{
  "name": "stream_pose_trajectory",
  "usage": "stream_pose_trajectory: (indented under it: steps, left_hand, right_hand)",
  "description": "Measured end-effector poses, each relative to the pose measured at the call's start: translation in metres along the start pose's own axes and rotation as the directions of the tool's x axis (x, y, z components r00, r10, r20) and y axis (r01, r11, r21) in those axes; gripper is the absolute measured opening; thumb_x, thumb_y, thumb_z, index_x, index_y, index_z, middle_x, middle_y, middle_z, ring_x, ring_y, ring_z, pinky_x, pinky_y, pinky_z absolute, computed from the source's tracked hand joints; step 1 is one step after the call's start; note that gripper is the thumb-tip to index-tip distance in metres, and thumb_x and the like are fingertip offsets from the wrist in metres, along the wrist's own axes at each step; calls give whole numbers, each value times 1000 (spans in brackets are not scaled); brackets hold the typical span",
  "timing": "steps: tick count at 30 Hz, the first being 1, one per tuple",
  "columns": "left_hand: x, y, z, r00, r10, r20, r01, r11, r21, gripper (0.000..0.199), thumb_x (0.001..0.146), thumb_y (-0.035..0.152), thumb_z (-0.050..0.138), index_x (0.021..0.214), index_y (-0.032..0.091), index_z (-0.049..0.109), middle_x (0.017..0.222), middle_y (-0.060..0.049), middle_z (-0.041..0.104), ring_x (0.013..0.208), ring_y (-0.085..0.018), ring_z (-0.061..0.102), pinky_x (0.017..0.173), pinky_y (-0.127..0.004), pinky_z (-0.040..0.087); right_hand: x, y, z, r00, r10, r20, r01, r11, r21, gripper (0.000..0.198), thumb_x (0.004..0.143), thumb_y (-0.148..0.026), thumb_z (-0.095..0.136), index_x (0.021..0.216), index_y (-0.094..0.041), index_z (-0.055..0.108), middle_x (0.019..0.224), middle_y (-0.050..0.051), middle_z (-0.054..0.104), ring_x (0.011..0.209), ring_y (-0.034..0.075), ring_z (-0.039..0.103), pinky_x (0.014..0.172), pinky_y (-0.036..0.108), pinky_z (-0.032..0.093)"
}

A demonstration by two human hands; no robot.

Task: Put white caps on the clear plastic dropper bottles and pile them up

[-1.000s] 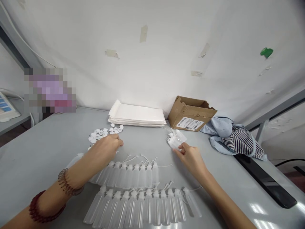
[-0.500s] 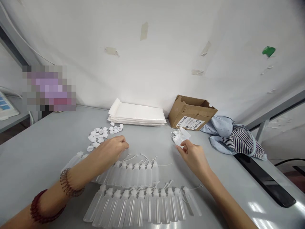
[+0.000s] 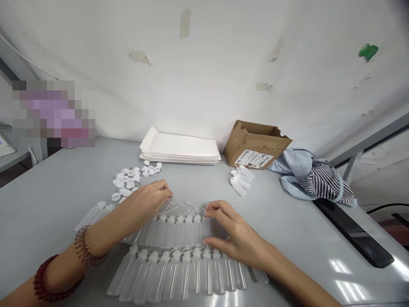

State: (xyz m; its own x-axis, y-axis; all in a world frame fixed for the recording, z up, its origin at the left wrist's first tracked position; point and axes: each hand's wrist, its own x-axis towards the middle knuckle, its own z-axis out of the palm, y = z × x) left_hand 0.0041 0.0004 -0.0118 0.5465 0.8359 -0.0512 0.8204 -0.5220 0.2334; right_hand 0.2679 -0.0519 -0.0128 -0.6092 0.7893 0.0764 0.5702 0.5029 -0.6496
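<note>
While our right hand (image 3: pixel 234 232), fingers spread, straddles the right end of the back row of squeeze bottles (image 3: pixel 179 232), our left hand (image 3: pixel 151 197) curls above that row, whether pinching anything we cannot tell; white caps (image 3: pixel 130 184) lie beyond it.

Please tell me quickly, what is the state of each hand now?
Left hand: fingers curled; whether it holds something cannot be told.
Right hand: open, fingers and thumb apart at the far row's right-end bottle; contact unclear.
</note>
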Motion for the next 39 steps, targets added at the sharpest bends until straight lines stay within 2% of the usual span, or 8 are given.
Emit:
stream_pose_trajectory:
  steps: [8,13,17,22,27,30,35,39]
  left_hand:
    - [0,2,-1,1000,-18,12,18,1000,-9,33,93,13,32,85,13,65,95,-7,57,72,-17,57,65,-30,43]
    - [-1,0,1,1000,-8,-8,8,1000,-28,33,94,16,32,85,14,63,94,-7,56,72,-16,57,64,-29,42]
    - [-2,-3,5,1000,11,-25,-12,999,-38,31,94,15,32,85,16,61,91,-6,57,72,-17,56,64,-29,42]
    - [-1,-2,5,1000,-9,-24,8,999,-47,30,93,14,31,82,15,59,88,-6,57,72,-17,56,65,-30,42]
    - [-2,-3,4,1000,-20,-24,15,980,-196,27,91,17,33,91,18,60,99,-5,58,81,-18,58,71,-30,44]
    - [-3,-6,4,999,-32,-32,23,967,-253,28,89,16,34,92,19,61,102,-5,60,84,-18,59,73,-30,44]
    - [-2,-12,9,995,-60,-83,38,967,-250,24,87,17,38,92,18,61,96,-7,62,85,-21,60,73,-32,45]
    - [-1,-6,4,980,-2,-198,-44,973,-229,18,89,25,44,92,18,60,97,-8,63,98,-24,54,82,-36,44]
  right_hand:
    - [1,3,3,998,-58,-7,57,993,-106,56,79,-24,68,129,-15,44,126,14,51,115,26,49,98,41,45]
    - [2,3,4,996,-88,-26,84,988,-131,56,78,-21,69,128,-14,45,122,14,56,111,27,51,95,43,47]
    - [1,3,2,987,-125,-97,113,987,-117,54,80,-22,67,128,-16,44,122,15,55,112,26,52,95,41,48]
    - [0,4,-1,953,-217,-210,202,975,-88,52,84,-19,63,131,-20,41,126,14,51,118,23,51,97,36,48]
    - [-1,4,-2,916,-298,-268,285,955,-86,56,84,-14,62,135,-20,39,127,14,50,120,22,50,98,36,47]
    - [-1,2,-3,905,-308,-293,295,951,-90,56,84,-15,62,135,-21,41,127,14,51,120,23,50,97,38,48]
    - [-3,1,-6,902,-278,-330,267,960,-81,57,83,-19,64,136,-26,43,127,13,52,119,26,52,97,42,48]
    - [-3,-2,-5,896,-253,-364,255,966,-44,59,82,-16,65,136,-29,44,128,12,51,117,26,52,96,42,48]
